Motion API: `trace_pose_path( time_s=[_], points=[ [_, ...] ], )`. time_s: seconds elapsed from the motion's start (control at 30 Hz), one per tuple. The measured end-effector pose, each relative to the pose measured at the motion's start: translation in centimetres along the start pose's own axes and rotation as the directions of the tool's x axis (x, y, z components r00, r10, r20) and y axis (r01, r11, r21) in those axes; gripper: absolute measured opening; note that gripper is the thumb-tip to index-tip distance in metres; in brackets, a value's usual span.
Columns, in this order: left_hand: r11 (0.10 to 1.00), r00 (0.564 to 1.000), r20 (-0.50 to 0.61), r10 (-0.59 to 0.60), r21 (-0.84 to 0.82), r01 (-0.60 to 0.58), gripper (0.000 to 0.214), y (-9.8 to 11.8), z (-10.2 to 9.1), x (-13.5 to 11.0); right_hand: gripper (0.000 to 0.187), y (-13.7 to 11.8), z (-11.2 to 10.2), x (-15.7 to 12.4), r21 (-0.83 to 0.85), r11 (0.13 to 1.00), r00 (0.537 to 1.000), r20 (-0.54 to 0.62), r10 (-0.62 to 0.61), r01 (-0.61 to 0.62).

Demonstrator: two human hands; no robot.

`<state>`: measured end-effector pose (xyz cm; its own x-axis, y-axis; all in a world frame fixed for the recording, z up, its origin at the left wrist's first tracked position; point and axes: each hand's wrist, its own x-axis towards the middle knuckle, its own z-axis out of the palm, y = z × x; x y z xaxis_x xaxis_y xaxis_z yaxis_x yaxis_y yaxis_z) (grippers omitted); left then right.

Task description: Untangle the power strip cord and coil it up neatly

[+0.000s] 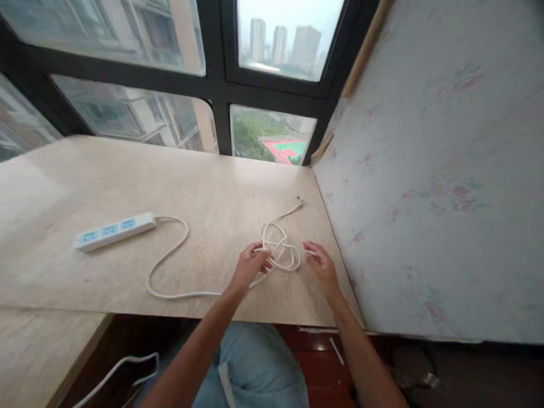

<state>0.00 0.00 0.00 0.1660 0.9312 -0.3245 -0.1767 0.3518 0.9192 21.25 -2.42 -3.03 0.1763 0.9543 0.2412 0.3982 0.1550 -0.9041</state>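
- Left hand [254, 264], lower centre: fingers pinch the looped power cord [284, 253].
- Right hand [322, 265]: fingers released, just beside the loops.
- Power strip [114, 230], left, on the desk [212, 187].

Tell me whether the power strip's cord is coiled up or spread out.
Partly coiled. A few loops of the cord bunch at the left hand; the rest trails loose across the table to the power strip.
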Motion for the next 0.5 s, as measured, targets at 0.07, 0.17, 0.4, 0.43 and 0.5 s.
trace_pose_path(
  time_s=[0.07,0.17,0.4,0.43,0.5],
  points=[
    [1.000,1.000,0.017,-0.009,-0.010,0.009,0.048,0.0,-0.3,-0.2,0.044,0.7,0.3,1.3,-0.071,0.988,0.990,0.035,0.138,-0.136],
    [1.000,0.999,0.035,-0.018,-0.010,0.018,0.048,-0.2,-0.6,-0.4,0.045,1.2,0.8,2.9,-0.116,0.960,0.949,0.159,0.272,-0.256],
    [1.000,1.000,-0.001,-0.020,-0.016,0.020,0.061,-0.8,-1.7,-0.2,0.051,-0.4,0.8,3.6,0.046,0.844,0.743,0.502,0.443,-0.534],
    [1.000,1.000,-0.002,-0.015,-0.018,0.015,0.061,-0.9,-2.0,-0.1,0.054,-0.7,0.7,3.4,0.090,0.800,0.708,0.531,0.466,-0.594],
    [1.000,1.000,-0.011,0.012,-0.010,-0.012,0.060,-0.8,-2.4,0.2,0.053,-1.0,0.5,3.2,0.167,0.713,0.645,0.596,0.477,-0.681]
  ],
)
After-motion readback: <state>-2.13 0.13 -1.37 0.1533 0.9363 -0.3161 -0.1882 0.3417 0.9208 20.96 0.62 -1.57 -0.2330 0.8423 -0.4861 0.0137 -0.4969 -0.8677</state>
